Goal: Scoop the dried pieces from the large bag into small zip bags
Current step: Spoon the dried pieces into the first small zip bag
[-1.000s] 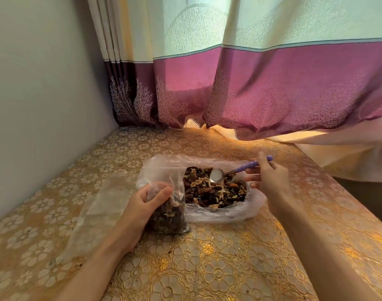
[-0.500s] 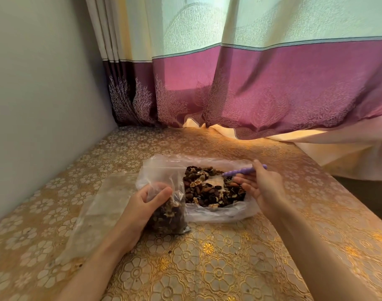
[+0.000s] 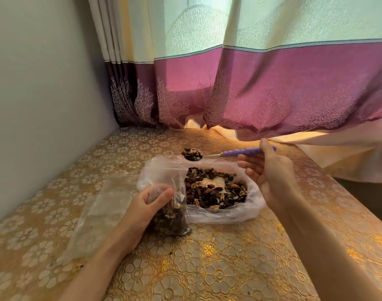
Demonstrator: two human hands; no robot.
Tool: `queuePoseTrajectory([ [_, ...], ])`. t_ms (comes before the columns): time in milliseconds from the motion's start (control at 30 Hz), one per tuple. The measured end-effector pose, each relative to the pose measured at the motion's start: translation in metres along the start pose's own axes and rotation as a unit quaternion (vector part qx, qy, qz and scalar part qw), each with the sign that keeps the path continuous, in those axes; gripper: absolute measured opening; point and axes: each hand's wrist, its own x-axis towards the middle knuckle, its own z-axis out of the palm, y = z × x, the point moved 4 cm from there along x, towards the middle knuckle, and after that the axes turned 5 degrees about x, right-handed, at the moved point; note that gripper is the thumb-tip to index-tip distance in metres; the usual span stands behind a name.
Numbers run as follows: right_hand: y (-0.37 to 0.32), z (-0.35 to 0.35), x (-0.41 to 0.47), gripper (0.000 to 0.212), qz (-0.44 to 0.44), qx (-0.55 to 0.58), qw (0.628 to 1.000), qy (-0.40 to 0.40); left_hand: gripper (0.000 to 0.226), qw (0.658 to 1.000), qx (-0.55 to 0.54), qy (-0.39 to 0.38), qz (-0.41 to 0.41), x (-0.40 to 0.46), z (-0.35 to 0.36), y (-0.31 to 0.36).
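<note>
The large clear bag (image 3: 240, 213) lies open on the table, holding dark dried pieces (image 3: 214, 192) with a bare patch in the middle. My left hand (image 3: 146, 205) grips a small zip bag (image 3: 170, 216), which stands upright at the large bag's left edge and is partly filled with pieces. My right hand (image 3: 270, 172) holds the purple handle of a spoon (image 3: 246, 152). The spoon bowl (image 3: 192, 154) is heaped with pieces and hovers above the far edge of the large bag, behind the small bag's open top.
Several flat empty clear bags (image 3: 103, 213) lie on the gold floral tablecloth (image 3: 207, 268) left of my left arm. A grey wall (image 3: 44, 105) bounds the left side. A purple and cream curtain (image 3: 272, 90) hangs along the back. The table edge drops off at right.
The spoon went from empty over the large bag, dipped into the pieces, and now is lifted out heaped and moved left toward the small bag. My left hand kept its hold.
</note>
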Motion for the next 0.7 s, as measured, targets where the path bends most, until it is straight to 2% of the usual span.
queuePoseTrajectory([
  [100,-0.007,0.013,-0.009,0.041,-0.010,0.010,0.999,-0.040,0.064,1.000,-0.006,-0.002,0.003,-0.001,0.000,0.001],
  [200,-0.011,0.027,-0.020,0.037,-0.014,0.003,0.996,-0.090,0.051,1.000,-0.011,-0.010,0.010,-0.002,0.001,0.003],
  [333,-0.014,0.041,-0.032,0.036,-0.035,-0.042,0.989,-0.141,0.065,1.000,-0.009,-0.014,0.014,-0.001,0.001,0.003],
  [467,-0.015,0.045,-0.036,0.033,-0.045,-0.068,0.983,-0.162,0.073,1.000,-0.013,-0.006,0.013,-0.001,0.000,0.001],
  [600,-0.018,0.045,-0.033,0.032,-0.048,-0.040,0.979,-0.192,0.062,1.000,0.002,-0.014,0.015,-0.002,-0.001,0.002],
  [700,-0.018,0.036,-0.025,0.035,-0.056,-0.006,0.985,-0.166,0.062,1.000,0.003,-0.011,0.017,-0.001,-0.002,0.001],
])
